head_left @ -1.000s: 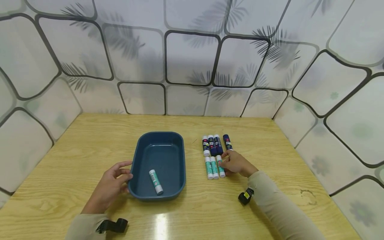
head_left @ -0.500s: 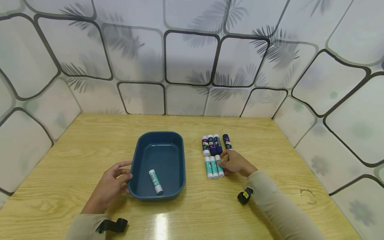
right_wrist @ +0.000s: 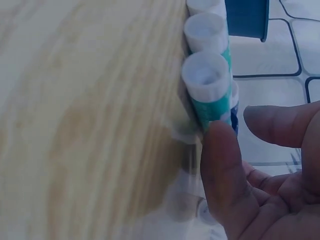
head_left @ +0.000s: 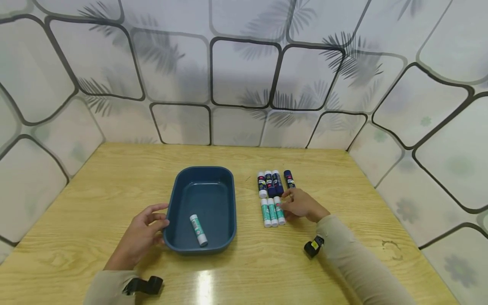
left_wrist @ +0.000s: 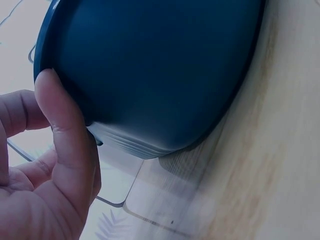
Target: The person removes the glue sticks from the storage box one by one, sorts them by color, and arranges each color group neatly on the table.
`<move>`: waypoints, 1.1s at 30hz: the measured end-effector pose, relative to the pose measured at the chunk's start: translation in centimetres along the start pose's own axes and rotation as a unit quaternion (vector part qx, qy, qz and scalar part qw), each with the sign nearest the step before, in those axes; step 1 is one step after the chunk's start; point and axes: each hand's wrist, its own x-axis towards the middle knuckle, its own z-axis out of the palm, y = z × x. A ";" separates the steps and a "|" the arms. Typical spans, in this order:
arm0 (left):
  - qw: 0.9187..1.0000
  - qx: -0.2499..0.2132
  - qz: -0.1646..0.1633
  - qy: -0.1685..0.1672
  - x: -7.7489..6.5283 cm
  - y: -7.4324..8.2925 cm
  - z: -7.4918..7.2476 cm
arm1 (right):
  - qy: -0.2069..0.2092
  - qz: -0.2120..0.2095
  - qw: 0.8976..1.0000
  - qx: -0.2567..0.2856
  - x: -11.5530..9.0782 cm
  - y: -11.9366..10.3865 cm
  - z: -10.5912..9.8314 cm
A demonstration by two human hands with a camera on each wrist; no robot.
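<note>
My left hand [head_left: 142,231] holds the left rim of a dark blue plastic tub [head_left: 231,212]; its thumb lies against the tub's wall [left_wrist: 150,65] in the left wrist view. Inside the tub lies one green-and-white glue stick [head_left: 198,231]. To the right, three green glue sticks [head_left: 272,212] lie side by side on the table. My right hand [head_left: 303,206] is at the rightmost of them, its thumb touching that green glue stick [right_wrist: 212,107] in the right wrist view. The index finger stands apart from the thumb.
Behind the green row, three navy glue sticks [head_left: 269,183] lie together. Another navy glue stick [head_left: 289,178] lies slightly apart on their right, near my right hand. Patterned panels [head_left: 244,76] wall off the wooden table [head_left: 126,178] at the back and sides.
The rightmost green glue stick has shifted slightly left, up against the other two, and straightened. My right fingers have eased back a little from it. The left hand and tub stay put.
</note>
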 end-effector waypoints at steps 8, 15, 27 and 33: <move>1.000 -0.002 0.002 -0.002 0.0 0.0 -0.1 | 0.005 -0.007 1.000 0.015 0.0 -1.2 -1.3; 1.000 0.000 -0.001 -0.001 -0.1 0.0 -0.1 | -0.007 -0.026 0.999 0.030 -0.3 -3.8 -1.7; 1.000 0.004 -0.004 0.003 0.0 0.1 0.0 | -0.045 -0.065 0.997 0.019 -0.2 -8.6 -0.3; 1.000 0.011 -0.002 0.005 -0.1 0.2 0.0 | -0.079 -0.082 0.993 0.025 0.0 -10.7 0.8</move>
